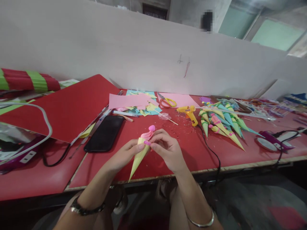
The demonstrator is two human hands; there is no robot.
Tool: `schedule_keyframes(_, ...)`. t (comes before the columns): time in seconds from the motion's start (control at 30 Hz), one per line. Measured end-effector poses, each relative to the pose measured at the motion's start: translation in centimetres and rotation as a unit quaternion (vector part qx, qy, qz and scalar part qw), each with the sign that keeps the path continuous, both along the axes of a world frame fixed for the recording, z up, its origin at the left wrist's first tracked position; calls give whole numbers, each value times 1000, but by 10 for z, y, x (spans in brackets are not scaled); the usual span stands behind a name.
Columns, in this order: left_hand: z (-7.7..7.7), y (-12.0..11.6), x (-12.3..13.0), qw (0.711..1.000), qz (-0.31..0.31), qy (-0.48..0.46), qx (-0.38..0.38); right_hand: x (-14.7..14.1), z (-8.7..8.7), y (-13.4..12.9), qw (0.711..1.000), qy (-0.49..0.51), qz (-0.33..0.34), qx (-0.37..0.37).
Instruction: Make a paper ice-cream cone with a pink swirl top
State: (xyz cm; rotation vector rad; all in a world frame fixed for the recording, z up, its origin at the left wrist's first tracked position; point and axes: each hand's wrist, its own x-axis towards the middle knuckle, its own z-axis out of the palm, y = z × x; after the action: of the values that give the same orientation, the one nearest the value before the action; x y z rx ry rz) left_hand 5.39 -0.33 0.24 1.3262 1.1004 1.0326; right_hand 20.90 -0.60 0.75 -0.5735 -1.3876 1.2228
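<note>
A yellow paper cone (138, 161) points down over the front part of the red table, with a pink swirl (145, 135) and a pink ball on top. My left hand (127, 152) grips the cone's upper left side, its thumb on the front. From the right, my right hand (168, 147) pinches a magenta strip (147, 142) at the cone's rim, thumb and fingers pressed against it.
A yellow glue gun (188, 112) with a black cord lies right of the hands, beside a pile of finished cones (222, 118). Scissors (167, 101) and paper scraps (144, 108) lie behind. On the left are a black phone (105, 133) and a large red sheet (74, 108).
</note>
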Motion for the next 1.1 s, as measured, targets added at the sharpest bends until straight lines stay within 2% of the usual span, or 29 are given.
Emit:
schedule_keyframes(0.1, -2, 1, -1, 999, -29, -13, -32, 0, 0, 0, 1000, -2, 4, 2)
schedule_keyframes(0.27, -3, 1, -2, 999, -51, -2, -17, -2, 0, -1, 1000, 6, 5, 1)
schedule_keyframes(0.33, -1, 0, -1, 999, -44, 22, 8, -2, 1, -1, 1000, 1, -2, 2)
schedule_keyframes(0.4, 2, 1, 1, 995, -34, 68, 70, -1, 1, -1, 1000, -10, -24, 2)
schedule_keyframes(0.47, 6, 2, 2, 978, -24, 134, 160, 0, 0, 1, 998, -19, -68, -1)
schedule_keyframes(0.57, 11, 5, 2, 928, 0, 264, 263, 1, -1, 4, 990, -31, -140, -11)
schedule_keyframes(0.67, 10, 5, 3, 882, 8, 382, 275, 0, -2, 4, 980, -62, -188, 5)
schedule_keyframes(0.73, 6, 4, 5, 874, 5, 409, 264, -2, -3, 3, 975, -87, -201, 31)
schedule_keyframes(0.93, -4, 6, 13, 910, 12, 326, 254, -7, -4, 0, 967, -130, -204, 78)
schedule_keyframes(1.1, -3, 5, 15, 945, 8, 229, 232, -6, -5, 0, 983, -62, -166, 58)
